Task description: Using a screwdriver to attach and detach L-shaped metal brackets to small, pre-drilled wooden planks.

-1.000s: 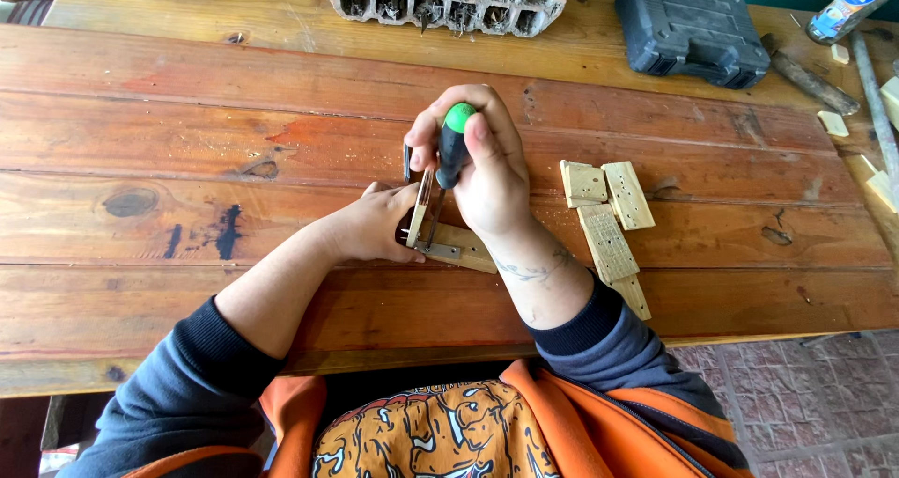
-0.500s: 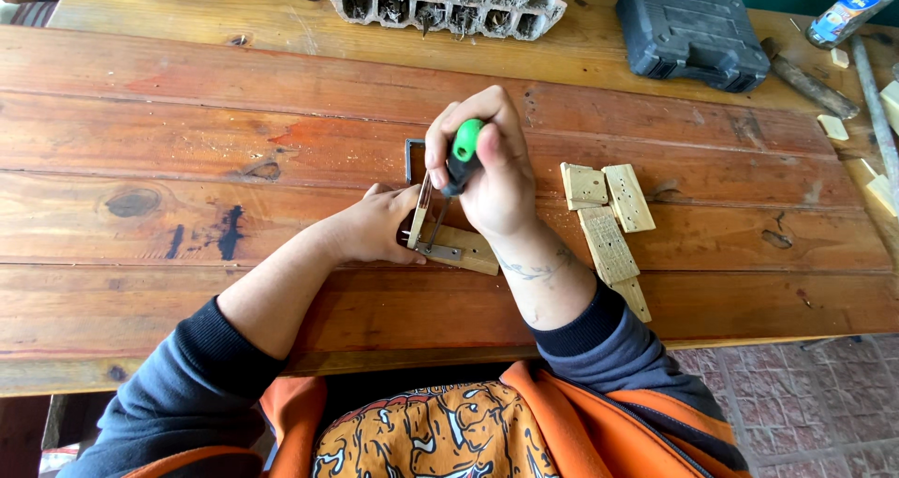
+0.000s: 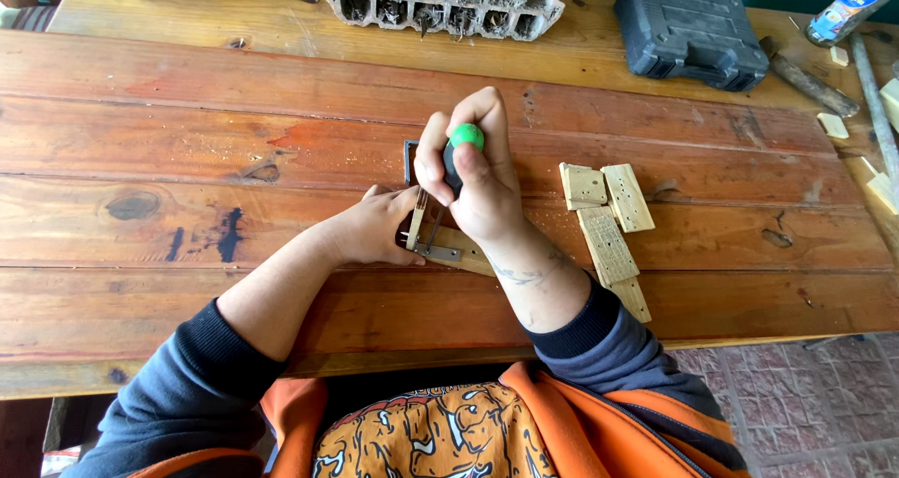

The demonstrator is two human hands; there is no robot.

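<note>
My right hand is wrapped around a screwdriver with a black handle and a green cap, held upright with its shaft pointing down at a metal hinge. The hinge joins an upright small wooden piece to a flat wooden piece on the red-brown wooden table. My left hand holds the upright piece and hinge steady from the left. The screwdriver tip is hidden by my right hand.
Several small light wooden blocks lie right of my hands. A hollow clay brick stands at the back centre, a dark plastic tool case at the back right. More wood scraps and a bottle sit far right.
My right hand has turned slightly on the screwdriver, its fingers shifting around the handle. The left hand and the wooden pieces stay where they were.
</note>
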